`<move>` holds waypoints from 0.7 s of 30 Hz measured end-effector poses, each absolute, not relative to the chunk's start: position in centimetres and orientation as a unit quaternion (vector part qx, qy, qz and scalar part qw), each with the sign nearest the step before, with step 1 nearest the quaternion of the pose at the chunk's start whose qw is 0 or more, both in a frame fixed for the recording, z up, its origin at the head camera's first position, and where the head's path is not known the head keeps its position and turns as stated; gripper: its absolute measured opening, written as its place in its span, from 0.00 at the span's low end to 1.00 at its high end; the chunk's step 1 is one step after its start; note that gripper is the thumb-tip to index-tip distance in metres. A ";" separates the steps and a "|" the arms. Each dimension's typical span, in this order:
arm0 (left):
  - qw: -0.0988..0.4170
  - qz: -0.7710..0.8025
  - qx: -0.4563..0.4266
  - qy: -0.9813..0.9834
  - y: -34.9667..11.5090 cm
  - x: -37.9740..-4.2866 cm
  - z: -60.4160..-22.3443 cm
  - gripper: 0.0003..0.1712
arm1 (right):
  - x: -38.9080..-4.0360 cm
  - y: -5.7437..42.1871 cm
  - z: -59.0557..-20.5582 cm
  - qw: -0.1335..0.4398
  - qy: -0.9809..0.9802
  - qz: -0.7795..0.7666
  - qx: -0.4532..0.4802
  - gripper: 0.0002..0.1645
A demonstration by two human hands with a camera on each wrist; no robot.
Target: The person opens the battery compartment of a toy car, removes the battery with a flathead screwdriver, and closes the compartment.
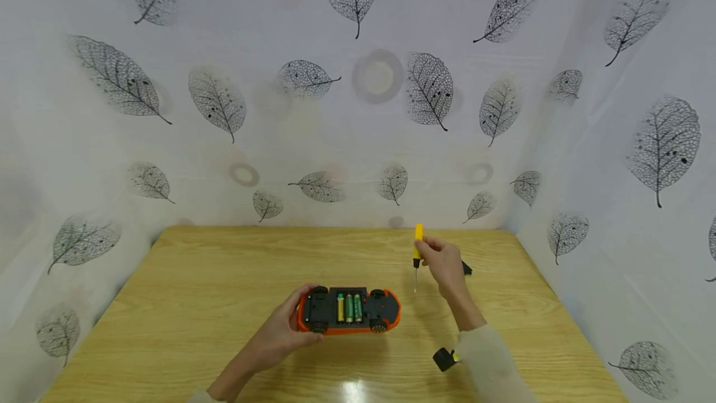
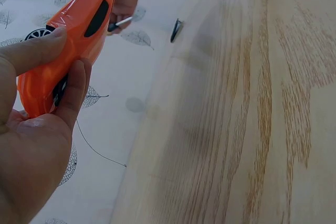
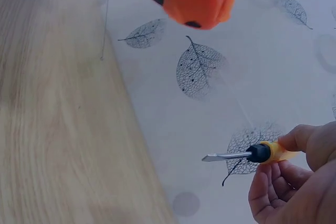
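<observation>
Orange car point(image 1: 383, 308) holds three batteries point(image 1: 349, 308); left grip point(image 1: 282, 330) clasps it; right grip point(image 1: 445, 263), a screwdriver point(image 1: 416, 260).

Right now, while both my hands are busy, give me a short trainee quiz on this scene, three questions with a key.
1. What does the right hand hold?
2. How many batteries show in the car: A) two, B) three, C) four?
3. True or false: no hand is holding the car.

Key:
1. The screwdriver.
2. B.
3. False; the left hand holds it.
</observation>
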State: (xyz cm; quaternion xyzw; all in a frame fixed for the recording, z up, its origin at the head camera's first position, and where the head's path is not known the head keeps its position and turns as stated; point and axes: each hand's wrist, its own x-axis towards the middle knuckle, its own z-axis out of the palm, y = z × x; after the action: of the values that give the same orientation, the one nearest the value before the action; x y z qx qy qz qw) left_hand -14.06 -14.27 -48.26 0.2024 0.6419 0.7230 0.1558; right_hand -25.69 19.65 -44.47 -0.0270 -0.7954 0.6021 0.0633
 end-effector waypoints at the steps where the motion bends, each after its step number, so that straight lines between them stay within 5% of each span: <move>1: 0.156 0.724 0.202 0.641 -14.3 -14.1 -48.3 0.52 | -25.5 19.6 -44.0 0.063 -0.792 0.607 -0.025 0.24; 21: 0.165 0.721 0.202 0.642 -13.9 -14.0 -48.3 0.52 | -23.5 18.7 -41.2 -0.021 -0.619 0.776 0.115 0.30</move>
State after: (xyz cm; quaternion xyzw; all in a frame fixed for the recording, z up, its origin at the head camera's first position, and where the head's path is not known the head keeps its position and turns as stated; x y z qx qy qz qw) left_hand -13.96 -13.93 -48.35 0.2020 0.6424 0.7205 0.1653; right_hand -23.48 18.70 -41.16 0.1150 -0.6192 0.7765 -0.0208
